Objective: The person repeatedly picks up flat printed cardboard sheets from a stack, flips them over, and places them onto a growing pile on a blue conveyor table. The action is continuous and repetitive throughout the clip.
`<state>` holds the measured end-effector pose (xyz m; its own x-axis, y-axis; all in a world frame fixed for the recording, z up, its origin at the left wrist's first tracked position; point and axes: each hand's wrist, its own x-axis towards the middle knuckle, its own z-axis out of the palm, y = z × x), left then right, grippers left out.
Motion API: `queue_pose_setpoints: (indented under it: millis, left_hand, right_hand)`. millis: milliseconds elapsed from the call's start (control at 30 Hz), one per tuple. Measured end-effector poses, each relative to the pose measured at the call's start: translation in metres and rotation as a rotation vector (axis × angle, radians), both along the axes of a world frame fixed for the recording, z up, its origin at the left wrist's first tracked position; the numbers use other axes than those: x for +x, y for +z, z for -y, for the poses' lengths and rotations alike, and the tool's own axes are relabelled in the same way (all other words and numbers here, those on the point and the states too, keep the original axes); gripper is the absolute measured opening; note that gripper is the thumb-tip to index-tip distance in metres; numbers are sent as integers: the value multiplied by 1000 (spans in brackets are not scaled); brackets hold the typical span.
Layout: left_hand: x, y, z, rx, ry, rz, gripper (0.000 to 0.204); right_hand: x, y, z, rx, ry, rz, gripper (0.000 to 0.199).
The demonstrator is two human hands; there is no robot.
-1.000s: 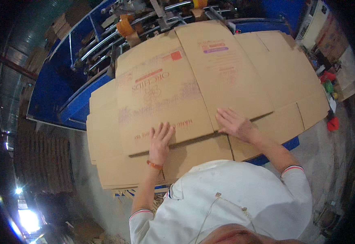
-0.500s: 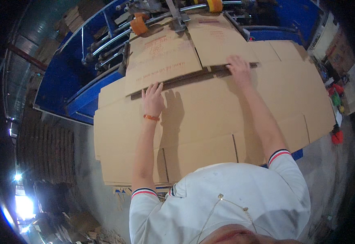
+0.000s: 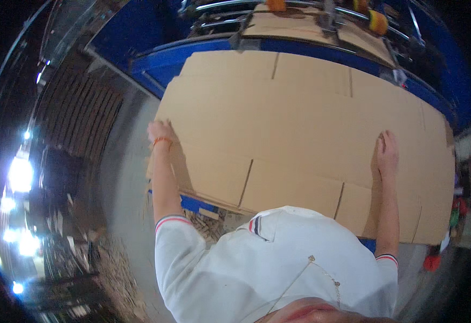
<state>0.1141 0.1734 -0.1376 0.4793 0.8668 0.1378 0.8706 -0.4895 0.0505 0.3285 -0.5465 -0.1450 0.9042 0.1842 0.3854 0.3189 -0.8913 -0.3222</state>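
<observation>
A wide flat sheet of slotted brown cardboard [image 3: 300,124] lies across the top of a stack in front of me. My left hand [image 3: 161,131] is at the sheet's left edge, its fingers bent round that edge. My right hand [image 3: 388,153] is over the sheet's right part, fingers stretched forward and nothing visible in them. A shadow falls on the cardboard beside each forearm. Beyond the stack, another cardboard piece [image 3: 284,27] lies under the machine's rollers.
A blue machine [image 3: 154,64] with metal bars and orange rollers [image 3: 378,22] stands along the far side. Cardboard scraps [image 3: 206,226] show below the near edge. Stacked dark sheets [image 3: 79,107] stand at the left, and a red object [image 3: 432,262] is at the lower right.
The printed cardboard has moved away from me under the rollers. My hands have let go of it and come back nearer and wider apart on the plain sheet. The view has shifted.
</observation>
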Motion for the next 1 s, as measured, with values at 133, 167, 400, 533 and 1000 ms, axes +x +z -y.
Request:
queue_pose_setpoints:
  millis: [133, 167, 400, 533, 1000]
  left_hand:
    - [-7, -11, -26, 106, 124, 25, 50]
    - [-7, -8, -31, 71, 128, -19, 51]
    - [-14, 43, -59, -149, 121, 14, 59]
    - [-14, 90, -8, 230, 81, 162, 55]
    - [-156, 218, 144, -1509, -1129, 1294, 93]
  right_hand:
    - [12, -11, 8, -64, 23, 52, 34]
    - [12, -14, 9, -79, 21, 50, 35]
    - [12, -7, 3, -60, 10, 53, 34]
    - [5, -7, 6, -39, -3, 55, 33]
    - [-157, -20, 115, -183, -588, -39, 46]
